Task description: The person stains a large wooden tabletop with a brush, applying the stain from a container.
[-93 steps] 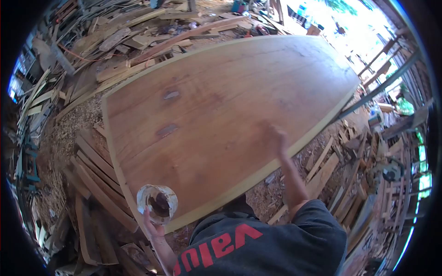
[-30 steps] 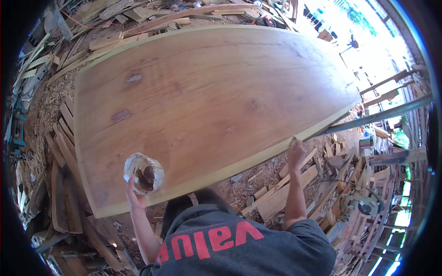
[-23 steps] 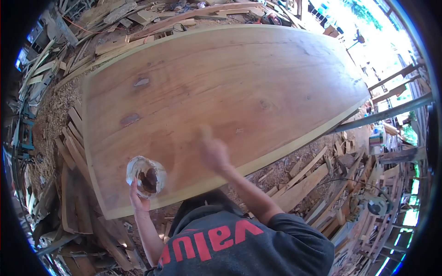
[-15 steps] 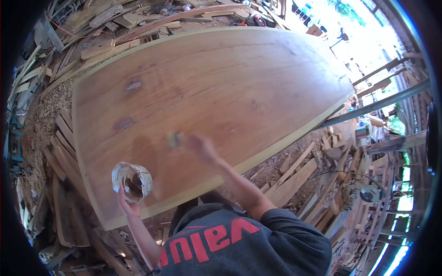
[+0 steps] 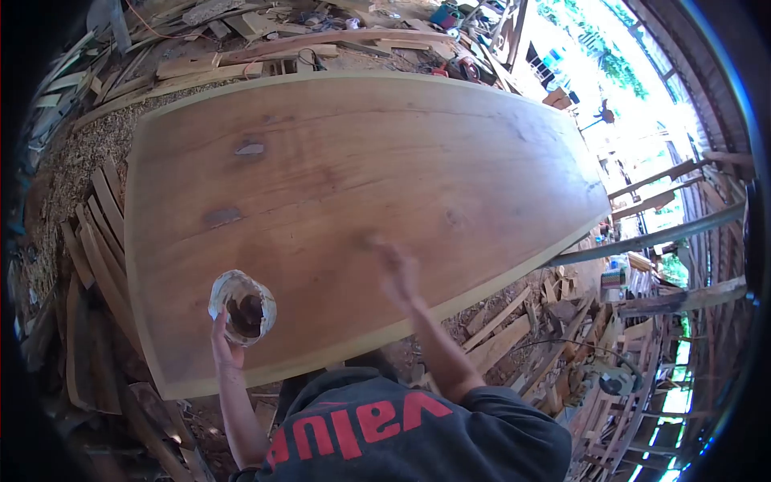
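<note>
A wide wooden slab (image 5: 321, 193) with a pale edge lies in front of me, with two grey patches in its brown surface. My left hand (image 5: 227, 349) is closed around the side of a white plastic tub (image 5: 222, 287), stained and tilted, with dark brown inside. It is held over the near left part of the slab. Above the slab's near middle, my right hand (image 5: 397, 273) is smeared by motion. It grips what looks like a paintbrush (image 5: 371, 239), blurred, its dark end pointing toward the far left and close to the wood.
Loose boards and offcuts (image 5: 506, 329) lie along the near right side, with a power saw (image 5: 617, 381) among them. More planks (image 5: 100, 217) are stacked at left beside wood shavings. Long timbers (image 5: 337, 38) lie beyond the slab. A rail (image 5: 650, 238) meets its right end.
My right hand has swept to the right across the slab with the brush. The tub in my left hand has shifted slightly right. The whole view has tilted a little.
</note>
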A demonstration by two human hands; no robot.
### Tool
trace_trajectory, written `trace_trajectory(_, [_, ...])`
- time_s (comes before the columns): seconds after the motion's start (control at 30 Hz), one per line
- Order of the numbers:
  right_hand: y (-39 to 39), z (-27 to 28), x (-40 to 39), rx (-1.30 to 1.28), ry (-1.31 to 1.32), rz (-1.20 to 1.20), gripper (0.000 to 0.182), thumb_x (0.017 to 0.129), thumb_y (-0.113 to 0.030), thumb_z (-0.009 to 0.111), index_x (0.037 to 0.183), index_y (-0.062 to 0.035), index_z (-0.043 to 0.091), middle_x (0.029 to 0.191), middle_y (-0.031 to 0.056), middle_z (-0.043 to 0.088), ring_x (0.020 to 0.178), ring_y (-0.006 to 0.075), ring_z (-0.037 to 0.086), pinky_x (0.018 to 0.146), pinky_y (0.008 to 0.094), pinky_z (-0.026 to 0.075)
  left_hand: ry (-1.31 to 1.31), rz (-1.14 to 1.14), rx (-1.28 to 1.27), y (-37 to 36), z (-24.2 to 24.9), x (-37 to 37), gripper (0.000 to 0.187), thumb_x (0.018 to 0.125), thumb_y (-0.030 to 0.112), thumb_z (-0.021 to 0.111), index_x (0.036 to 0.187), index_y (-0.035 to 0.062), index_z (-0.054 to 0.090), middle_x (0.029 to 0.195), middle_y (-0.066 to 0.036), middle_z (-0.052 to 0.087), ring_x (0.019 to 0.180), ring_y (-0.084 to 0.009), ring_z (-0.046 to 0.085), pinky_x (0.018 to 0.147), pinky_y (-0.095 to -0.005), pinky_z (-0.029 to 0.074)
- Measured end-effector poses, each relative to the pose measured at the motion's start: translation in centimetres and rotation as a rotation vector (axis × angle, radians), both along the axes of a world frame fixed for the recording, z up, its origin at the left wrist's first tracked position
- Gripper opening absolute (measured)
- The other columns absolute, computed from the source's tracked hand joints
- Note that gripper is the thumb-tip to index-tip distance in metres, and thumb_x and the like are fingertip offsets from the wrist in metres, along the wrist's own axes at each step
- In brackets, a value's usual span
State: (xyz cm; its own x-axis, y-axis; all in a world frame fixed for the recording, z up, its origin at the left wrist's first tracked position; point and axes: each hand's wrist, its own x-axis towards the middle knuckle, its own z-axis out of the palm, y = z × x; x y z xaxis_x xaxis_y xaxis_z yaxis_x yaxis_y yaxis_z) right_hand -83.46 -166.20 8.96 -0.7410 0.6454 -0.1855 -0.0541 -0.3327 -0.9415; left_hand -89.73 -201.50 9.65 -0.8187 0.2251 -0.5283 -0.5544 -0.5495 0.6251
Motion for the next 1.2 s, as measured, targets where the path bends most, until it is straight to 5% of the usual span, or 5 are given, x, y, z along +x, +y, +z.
trace_trajectory(0.07, [-6.4, 0.0, -3.7, 0.712, -0.199, 0.425, 0.015, 0.088, -0.007, 0.055, 0.101, -0.0020, 0.060, 0.087, 0.0035, 0.060, 0.079, 0.0120, 0.057, 0.066, 0.0240, 0.046, -0.003, -0.001, 0.011, 1.2, 1.2, 0.0, 0.060, 0.083, 0.032, 0.061, 0.130, 0.0020, 0.038, 0.127, -0.010, 0.046, 0.116, -0.0226, 0.046, 0.097, -0.0379, 0.039])
trace_trajectory(0.27, [1.2, -5.8, -6.0, -0.379, 0.064, 0.203, 0.022, 0.093, -0.021, 0.043, 0.093, -0.0047, 0.058, 0.085, 0.0003, 0.055, 0.078, 0.0118, 0.052, 0.071, 0.0285, 0.045, 0.023, 0.075, -0.014, 4.2, 1.5, 0.7, 0.058, 0.083, 0.030, 0.061, 0.128, 0.0018, 0.039, 0.125, -0.009, 0.047, 0.115, -0.0222, 0.047, 0.096, -0.0380, 0.040])
trace_trajectory(0.67, [23.7, 1.1, 26.4, 1.184, -1.012, -0.497, 0.017, 0.082, -0.017, 0.059, 0.087, -0.0016, 0.063, 0.067, 0.0014, 0.061, 0.060, 0.0089, 0.054, 0.053, 0.0226, 0.043, -0.026, -0.047, 0.045, 9.3, 0.4, -1.1, 0.057, 0.082, 0.029, 0.064, 0.127, 0.0011, 0.041, 0.124, -0.008, 0.049, 0.115, -0.0203, 0.047, 0.096, -0.0357, 0.039])
trace_trajectory(0.83, [7.9, 3.6, 5.3, -0.079, -0.151, 0.047, 0.022, 0.092, -0.006, 0.047, 0.108, -0.0018, 0.061, 0.094, 0.0029, 0.061, 0.082, 0.0073, 0.053, 0.071, 0.0238, 0.044, -0.030, -0.128, 0.028, 10.5, 0.1, -1.1, 0.058, 0.083, 0.031, 0.062, 0.128, 0.0027, 0.040, 0.125, -0.008, 0.047, 0.115, -0.0212, 0.047, 0.096, -0.0375, 0.040])
trace_trajectory(1.2, [23.7, -3.3, 12.8, 0.295, -0.282, -0.371, 0.028, 0.084, -0.024, 0.061, 0.106, -0.0056, 0.058, 0.079, 0.0039, 0.061, 0.061, 0.0086, 0.056, 0.050, 0.0209, 0.043, -0.033, -0.174, -0.015, 10.3, -1.6, -1.1, 0.059, 0.083, 0.033, 0.062, 0.130, 0.0052, 0.039, 0.125, -0.008, 0.048, 0.115, -0.0217, 0.047, 0.097, -0.0376, 0.040])
